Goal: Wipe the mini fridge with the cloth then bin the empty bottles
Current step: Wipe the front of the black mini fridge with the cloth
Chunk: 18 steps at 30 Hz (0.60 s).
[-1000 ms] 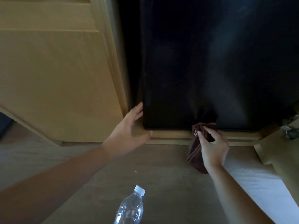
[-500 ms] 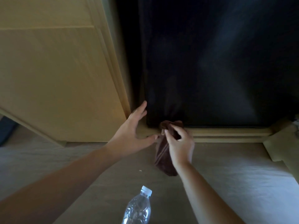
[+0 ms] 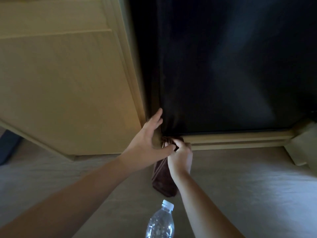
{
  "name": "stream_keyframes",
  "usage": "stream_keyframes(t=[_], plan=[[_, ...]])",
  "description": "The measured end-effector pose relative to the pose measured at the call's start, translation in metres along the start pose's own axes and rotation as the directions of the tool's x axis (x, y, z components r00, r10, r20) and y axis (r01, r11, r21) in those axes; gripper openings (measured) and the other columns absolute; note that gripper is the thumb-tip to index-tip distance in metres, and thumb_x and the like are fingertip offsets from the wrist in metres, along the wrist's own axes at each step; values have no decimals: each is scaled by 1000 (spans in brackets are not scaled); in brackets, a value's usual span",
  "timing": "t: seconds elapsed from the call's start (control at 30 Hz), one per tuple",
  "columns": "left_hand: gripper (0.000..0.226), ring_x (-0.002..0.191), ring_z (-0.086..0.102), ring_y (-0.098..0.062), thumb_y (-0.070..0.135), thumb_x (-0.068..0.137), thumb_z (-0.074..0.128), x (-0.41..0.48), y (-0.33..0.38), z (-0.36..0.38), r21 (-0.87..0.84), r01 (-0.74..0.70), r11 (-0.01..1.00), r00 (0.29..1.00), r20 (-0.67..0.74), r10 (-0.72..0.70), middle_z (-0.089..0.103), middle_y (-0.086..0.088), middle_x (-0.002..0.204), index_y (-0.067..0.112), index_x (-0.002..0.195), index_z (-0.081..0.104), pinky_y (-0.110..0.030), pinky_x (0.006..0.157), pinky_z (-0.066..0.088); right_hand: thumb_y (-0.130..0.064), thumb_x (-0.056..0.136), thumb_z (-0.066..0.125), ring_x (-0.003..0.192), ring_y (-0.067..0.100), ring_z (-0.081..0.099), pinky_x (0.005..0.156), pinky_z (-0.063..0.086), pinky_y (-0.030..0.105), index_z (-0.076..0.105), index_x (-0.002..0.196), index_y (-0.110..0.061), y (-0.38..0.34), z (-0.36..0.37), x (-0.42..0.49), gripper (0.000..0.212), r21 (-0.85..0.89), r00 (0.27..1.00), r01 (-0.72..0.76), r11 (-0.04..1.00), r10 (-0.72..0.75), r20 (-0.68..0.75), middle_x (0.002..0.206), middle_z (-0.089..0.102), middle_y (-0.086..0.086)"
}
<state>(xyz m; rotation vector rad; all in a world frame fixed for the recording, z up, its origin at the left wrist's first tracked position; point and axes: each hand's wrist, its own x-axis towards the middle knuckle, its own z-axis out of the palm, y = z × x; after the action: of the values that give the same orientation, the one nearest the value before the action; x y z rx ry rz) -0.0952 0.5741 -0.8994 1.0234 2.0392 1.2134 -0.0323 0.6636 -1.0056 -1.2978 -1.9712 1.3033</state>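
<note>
Pale wood [image 3: 60, 91] framed the dark mini fridge [image 3: 223, 74]. The right hand [image 3: 181, 157] pinched the brown cloth [image 3: 163, 179] at its bottom left corner; the left hand [image 3: 147, 140], fingers spread, rested on the edge beside it. Pressing softly and rubbing right into that corner looked best. A clear bottle [image 3: 161, 222] sat close by on the grey floor [image 3: 257, 186].

Left of my grip stands a pale wooden cabinet door [image 3: 60, 91]; a beige carpeted floor [image 3: 248, 186] spreads beneath and right.
</note>
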Motion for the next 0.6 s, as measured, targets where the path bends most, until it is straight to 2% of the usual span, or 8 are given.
stream_keyframes(t=[0.1,0.2,0.27,0.33,0.5,0.57,0.6], plan=[[100,133,22,9,38,67,69,0,-2,-1,11,2,1000,1000,11,-2,23,16,149,33,145,6,-21,109,23,-29,82,66,85,17,55,76,42,22,67,111,-18,2,-1,1,30,15,999,7,1000,-7,33,106,53,6],[97,132,19,12,21,76,73,0,-4,-2,30,10,1000,1000,13,-10,24,13,150,34,145,6,-5,102,20,-28,80,68,88,15,58,74,37,16,69,106,-18,13,-21,12,28,36,999,-3,999,4,-43,103,62,6],[98,133,18,12,20,76,73,-1,-5,-1,42,12,999,1000,12,-12,24,12,150,35,145,5,-12,106,22,-29,79,69,89,14,58,75,37,16,70,103,-19,22,-38,21,27,69,992,-47,997,54,-110,101,65,6],[99,134,17,10,22,76,73,-1,-4,-1,62,15,998,1000,17,-16,24,11,151,36,145,3,-19,108,21,-30,78,70,91,14,60,78,41,20,70,102,-21,29,-49,28,26,80,992,-64,995,73,-107,101,66,6],[101,131,18,14,21,75,74,0,-4,3,78,1,997,1000,9,-2,23,13,150,32,146,3,0,97,16,-28,79,69,93,18,60,77,40,20,69,104,-18,23,-42,26,27,69,989,-71,995,79,-125,101,65,7],[102,129,19,17,25,73,75,1,-4,3,65,-1,998,1000,7,1,24,13,149,31,146,4,-1,98,18,-27,80,68,93,19,59,76,39,20,69,106,-17,14,-27,18,28,41,995,-50,998,53,-79,103,63,7],[102,130,19,17,29,70,74,1,-3,4,58,-3,998,1000,4,3,24,14,149,31,146,5,-5,102,19,-28,80,68,94,19,58,77,41,21,68,107,-17,9,-18,13,29,39,998,-43,998,44,-42,104,61,7]])
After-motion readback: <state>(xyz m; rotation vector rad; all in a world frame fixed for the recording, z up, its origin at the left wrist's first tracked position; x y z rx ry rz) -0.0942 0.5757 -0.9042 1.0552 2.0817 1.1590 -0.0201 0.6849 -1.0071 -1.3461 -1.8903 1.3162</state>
